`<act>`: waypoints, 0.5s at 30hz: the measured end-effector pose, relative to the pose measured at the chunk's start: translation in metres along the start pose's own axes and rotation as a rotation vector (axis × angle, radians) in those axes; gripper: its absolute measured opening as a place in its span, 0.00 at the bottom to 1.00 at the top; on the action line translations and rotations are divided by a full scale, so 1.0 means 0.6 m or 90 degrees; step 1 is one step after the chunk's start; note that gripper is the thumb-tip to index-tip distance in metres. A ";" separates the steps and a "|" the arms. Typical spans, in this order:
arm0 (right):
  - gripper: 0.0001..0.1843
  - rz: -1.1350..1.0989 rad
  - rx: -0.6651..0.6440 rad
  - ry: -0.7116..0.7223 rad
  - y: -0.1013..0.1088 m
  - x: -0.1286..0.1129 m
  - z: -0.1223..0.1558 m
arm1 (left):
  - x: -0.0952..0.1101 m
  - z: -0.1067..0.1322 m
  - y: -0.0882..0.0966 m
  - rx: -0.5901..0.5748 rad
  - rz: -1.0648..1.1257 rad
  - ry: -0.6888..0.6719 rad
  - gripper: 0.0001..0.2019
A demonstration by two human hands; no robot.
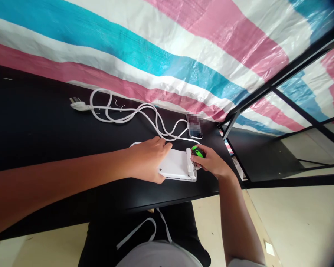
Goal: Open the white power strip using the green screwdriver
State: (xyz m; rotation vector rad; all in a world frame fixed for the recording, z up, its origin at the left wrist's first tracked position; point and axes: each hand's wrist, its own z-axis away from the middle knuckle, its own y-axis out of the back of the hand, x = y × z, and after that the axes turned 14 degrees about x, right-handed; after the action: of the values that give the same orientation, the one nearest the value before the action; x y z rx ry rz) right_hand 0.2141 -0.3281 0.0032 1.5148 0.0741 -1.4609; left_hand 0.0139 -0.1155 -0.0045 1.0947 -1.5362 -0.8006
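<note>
A white power strip [174, 163] lies on the black table with a flat side up. Small dark screw holes show in its surface. My left hand [151, 159] is wrapped over its left part and grips it by both long edges. At the strip's right end a raised white piece [190, 163] stands across it. There my right hand [210, 161] is closed around a screwdriver [197, 151] with a green and black handle. The screwdriver's tip is hidden. A white cord [122, 120] runs from near the right end to a plug [79, 106] at the left.
Behind the cord lies a blurred-out rectangular object [194, 125]. A striped plastic sheet [156, 63] hangs along the table's back edge. Black metal frame bars [289, 181] stand on the right. The black tabletop [39, 126] extends left, its front edge near my lap.
</note>
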 end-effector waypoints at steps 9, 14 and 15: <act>0.20 0.057 0.070 -0.003 0.020 0.000 0.001 | -0.016 -0.009 -0.009 0.028 0.025 -0.032 0.43; 0.18 0.044 0.310 0.164 0.054 -0.058 0.003 | -0.027 -0.012 -0.025 0.084 0.063 -0.038 0.49; 0.16 -0.036 0.358 0.212 0.054 -0.081 0.005 | -0.027 -0.012 -0.025 0.086 0.066 -0.037 0.49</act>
State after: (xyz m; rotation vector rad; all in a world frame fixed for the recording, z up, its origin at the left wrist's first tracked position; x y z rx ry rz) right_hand 0.2191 -0.3192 0.0608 2.2215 -0.1061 -1.3203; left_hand 0.0254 -0.1054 -0.0224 1.0886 -1.7021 -0.6712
